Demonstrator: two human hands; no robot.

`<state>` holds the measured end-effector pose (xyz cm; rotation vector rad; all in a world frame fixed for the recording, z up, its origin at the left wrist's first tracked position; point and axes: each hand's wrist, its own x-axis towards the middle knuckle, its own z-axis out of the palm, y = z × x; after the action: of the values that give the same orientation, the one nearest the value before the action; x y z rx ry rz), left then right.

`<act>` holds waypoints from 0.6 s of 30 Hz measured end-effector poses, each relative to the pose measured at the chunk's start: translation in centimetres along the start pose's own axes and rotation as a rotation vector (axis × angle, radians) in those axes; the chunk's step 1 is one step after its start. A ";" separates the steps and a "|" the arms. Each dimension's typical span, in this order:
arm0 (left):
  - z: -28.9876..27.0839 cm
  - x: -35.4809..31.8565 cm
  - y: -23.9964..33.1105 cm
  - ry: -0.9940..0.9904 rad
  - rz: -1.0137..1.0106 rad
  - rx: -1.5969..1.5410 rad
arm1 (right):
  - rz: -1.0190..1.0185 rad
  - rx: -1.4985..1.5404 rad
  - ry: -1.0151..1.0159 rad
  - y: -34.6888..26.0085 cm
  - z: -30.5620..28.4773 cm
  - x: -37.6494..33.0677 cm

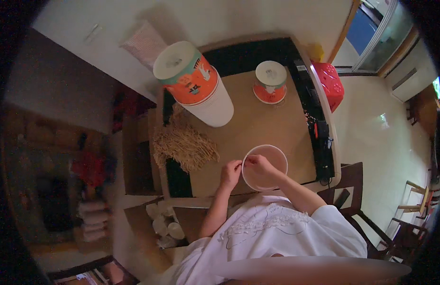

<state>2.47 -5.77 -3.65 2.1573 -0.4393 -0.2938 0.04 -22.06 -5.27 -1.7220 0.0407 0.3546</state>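
A white round paper bucket (pixel 277 164) stands mouth up at the table's near edge, close against my body. My left hand (pixel 231 175) is at the left outside of its rim, fingertips pinched together. Over the rim and into the mouth reaches my right hand (pixel 259 164), its fingers curled closed near the same spot of the wall. What the fingertips hold is too small to make out. Left of the bucket lies a heap of tan cords (pixel 184 145). Behind it leans a tall stack of nested paper buckets (pixel 194 85), the outermost printed orange and green.
One upturned orange-printed bucket (pixel 271 83) stands at the back right of the brown tabletop (pixel 248 123). Dark gadgets and cables (pixel 322 135) line the right edge. A red plastic stool (pixel 328 83) is beyond it. An open carton (pixel 156 228) with white cups sits lower left.
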 end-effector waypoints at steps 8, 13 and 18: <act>1.1 -0.1 0.4 0.124 -0.015 -0.030 | -0.072 -0.237 0.026 -1.5 -1.4 -1.2; 1.1 0.2 -2.1 0.139 -0.331 -0.633 | 0.076 -0.534 -0.118 -6.8 -1.5 -5.8; 0.3 0.4 -2.9 -0.027 -0.716 -0.959 | -0.459 -0.690 -0.568 -11.4 3.5 -8.0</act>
<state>3.30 -4.55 -6.19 1.2762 0.4306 -0.7489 -5.72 -17.90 7.23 -2.1607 -0.9731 0.5368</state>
